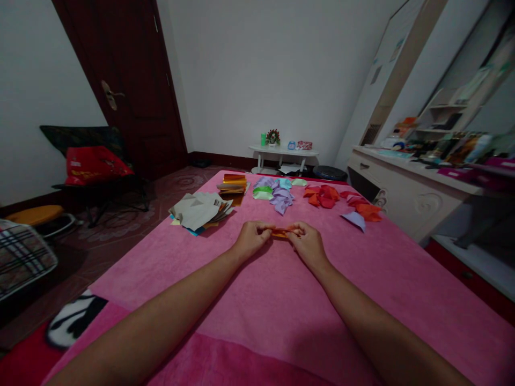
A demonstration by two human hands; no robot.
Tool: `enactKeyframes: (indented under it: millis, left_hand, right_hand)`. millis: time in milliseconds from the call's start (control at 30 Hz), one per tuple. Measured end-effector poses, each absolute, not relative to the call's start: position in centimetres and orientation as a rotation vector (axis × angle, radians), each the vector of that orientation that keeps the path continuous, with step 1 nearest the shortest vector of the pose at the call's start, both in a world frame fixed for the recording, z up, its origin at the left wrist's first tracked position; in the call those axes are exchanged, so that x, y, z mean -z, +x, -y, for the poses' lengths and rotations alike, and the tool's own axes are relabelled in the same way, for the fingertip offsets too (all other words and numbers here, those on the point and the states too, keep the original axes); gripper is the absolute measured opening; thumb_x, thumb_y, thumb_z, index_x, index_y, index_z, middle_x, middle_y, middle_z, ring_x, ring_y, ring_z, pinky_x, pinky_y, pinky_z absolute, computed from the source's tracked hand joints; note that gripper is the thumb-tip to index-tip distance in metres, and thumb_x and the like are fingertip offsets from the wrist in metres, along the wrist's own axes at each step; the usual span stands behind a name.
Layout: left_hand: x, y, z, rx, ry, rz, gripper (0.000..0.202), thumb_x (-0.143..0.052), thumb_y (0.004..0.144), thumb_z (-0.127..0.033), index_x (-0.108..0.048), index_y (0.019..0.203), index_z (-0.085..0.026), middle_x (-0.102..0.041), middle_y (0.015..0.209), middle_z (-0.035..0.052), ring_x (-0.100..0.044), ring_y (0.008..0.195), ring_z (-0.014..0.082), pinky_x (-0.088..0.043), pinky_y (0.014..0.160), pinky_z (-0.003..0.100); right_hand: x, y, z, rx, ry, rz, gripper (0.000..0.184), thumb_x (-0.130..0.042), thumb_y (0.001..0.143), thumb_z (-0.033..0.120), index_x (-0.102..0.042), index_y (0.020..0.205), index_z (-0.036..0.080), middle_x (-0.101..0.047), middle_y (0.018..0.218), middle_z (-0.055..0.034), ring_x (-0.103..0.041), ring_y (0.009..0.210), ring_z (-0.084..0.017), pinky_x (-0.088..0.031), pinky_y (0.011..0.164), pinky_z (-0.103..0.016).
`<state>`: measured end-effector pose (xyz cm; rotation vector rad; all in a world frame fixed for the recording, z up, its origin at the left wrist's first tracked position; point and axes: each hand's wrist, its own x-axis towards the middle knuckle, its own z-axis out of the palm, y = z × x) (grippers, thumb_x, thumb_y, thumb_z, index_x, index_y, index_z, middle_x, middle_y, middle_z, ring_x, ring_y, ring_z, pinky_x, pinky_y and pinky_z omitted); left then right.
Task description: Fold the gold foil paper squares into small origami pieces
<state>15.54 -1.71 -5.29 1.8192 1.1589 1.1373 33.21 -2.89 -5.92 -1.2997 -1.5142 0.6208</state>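
Note:
Both hands pinch a narrow folded strip of shiny orange-gold paper (280,233) just above the pink cloth. My left hand (253,236) grips its left end between thumb and fingers. At the right end, my right hand (308,242) closes on it in the same way. The fingers cover both ends, so only the middle of the paper shows. Beyond the hands lie folded purple papers (281,199) and a green folded paper (263,192). Red and orange folded papers (323,197) are farther right, and a lone lilac folded piece (354,220) lies nearer.
On the left of the pink cloth (181,273) are a loose pile of grey-backed sheets (201,210) and a stack of gold foil sheets (233,185). Behind stands a small white table (281,151). A white dresser (406,177) flanks the right, a chair with a red bag (94,165) the left.

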Motion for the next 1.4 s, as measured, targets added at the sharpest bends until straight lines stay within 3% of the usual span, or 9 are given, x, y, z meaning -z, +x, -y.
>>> enactKeyframes:
  millis: [133,300,400,667,867,1067,1400]
  left_hand:
    - [5.5,15.5,1.6,-1.126,1.915,-1.32,0.031,-0.049,0.078,-0.014,-0.073,0.098,-0.013,-0.073,0.08,0.0053,-0.062,0.067,0.0144,-0.045,0.062,0.022]
    - [5.0,15.3,2.2,-1.041,2.063,-1.585,0.027,-0.053,0.084,-0.035,-0.073,0.088,-0.017,-0.072,0.083,0.0088,-0.063,0.075,0.02,-0.042,0.066,0.027]
    - [4.5,15.4,2.7,-0.939,2.141,-1.704,0.03,-0.051,0.085,-0.04,-0.072,0.082,-0.018,-0.071,0.08,0.0099,-0.063,0.076,0.0222,-0.039,0.066,0.028]
    - [4.1,15.6,3.1,-0.741,2.233,-1.914,0.039,-0.041,0.09,-0.045,-0.07,0.088,-0.019,-0.071,0.086,0.0117,-0.064,0.081,0.0236,-0.038,0.066,0.029]
    - [4.1,15.6,3.1,-0.648,2.288,-1.948,0.037,-0.045,0.087,-0.046,-0.072,0.086,-0.02,-0.072,0.085,0.0113,-0.065,0.081,0.0241,-0.039,0.066,0.029]
    - [4.0,15.8,3.1,-0.624,2.317,-1.954,0.049,-0.03,0.094,-0.043,-0.073,0.09,-0.018,-0.072,0.089,0.0134,-0.065,0.082,0.0237,-0.04,0.069,0.03]
    - [4.0,16.1,3.2,-0.64,2.357,-1.907,0.049,-0.03,0.095,-0.041,-0.073,0.091,-0.018,-0.072,0.089,0.0133,-0.065,0.08,0.0225,-0.039,0.069,0.029]
  right_hand:
    - [6.1,33.5,2.9,-0.523,-1.395,1.526,0.011,-0.054,0.07,0.026,-0.062,0.073,0.019,-0.057,0.05,0.0024,-0.052,0.046,-0.014,-0.038,0.046,-0.022]
    - [6.0,33.4,3.2,-0.422,-1.458,1.598,0.012,-0.052,0.073,0.027,-0.062,0.072,0.02,-0.059,0.052,0.0014,-0.055,0.048,-0.014,-0.038,0.047,-0.022]
    - [5.8,33.3,3.2,-0.358,-1.502,1.653,0.017,-0.049,0.078,0.03,-0.062,0.077,0.019,-0.061,0.055,0.0006,-0.055,0.048,-0.014,-0.038,0.048,-0.023]
    - [5.0,32.7,3.4,-0.127,-1.694,1.828,0.032,-0.042,0.088,0.031,-0.064,0.07,0.018,-0.068,0.068,-0.0069,-0.061,0.065,-0.016,-0.036,0.059,-0.024]
    - [4.7,32.2,3.7,0.034,-1.844,1.885,0.037,-0.037,0.093,0.036,-0.068,0.084,0.017,-0.071,0.08,-0.0113,-0.064,0.072,-0.019,-0.034,0.059,-0.026]
    - [4.6,31.8,3.9,0.126,-1.939,1.959,0.042,-0.03,0.096,0.034,-0.068,0.086,0.018,-0.072,0.084,-0.0121,-0.066,0.075,-0.02,-0.037,0.061,-0.026]
    - [4.7,31.4,4.0,0.236,-2.015,2.037,0.038,-0.032,0.095,0.027,-0.068,0.089,0.017,-0.072,0.083,-0.0139,-0.068,0.075,-0.023,-0.042,0.062,-0.029]
